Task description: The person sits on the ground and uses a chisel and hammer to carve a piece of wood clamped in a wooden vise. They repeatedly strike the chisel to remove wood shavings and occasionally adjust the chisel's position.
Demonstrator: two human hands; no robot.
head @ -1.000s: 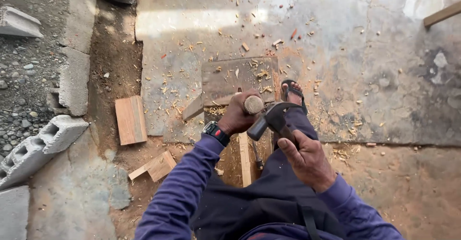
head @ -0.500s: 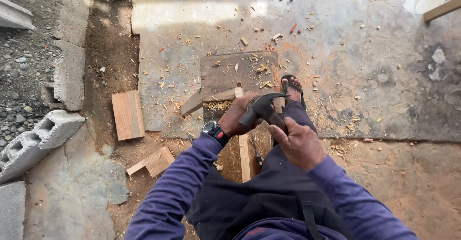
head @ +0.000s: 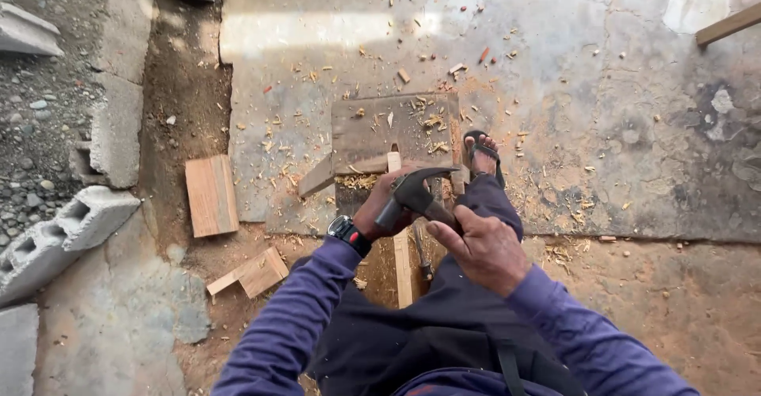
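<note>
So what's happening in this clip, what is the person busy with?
A person in a purple long-sleeved top stands over a narrow wooden stick set upright on a flat board on the concrete floor. The right hand grips a claw hammer by its handle, and the left hand lies against the hammer's head, just above the stick. A sandalled foot rests beside the board. Wood chips are scattered around, with offcuts and concrete blocks to the left.
</note>
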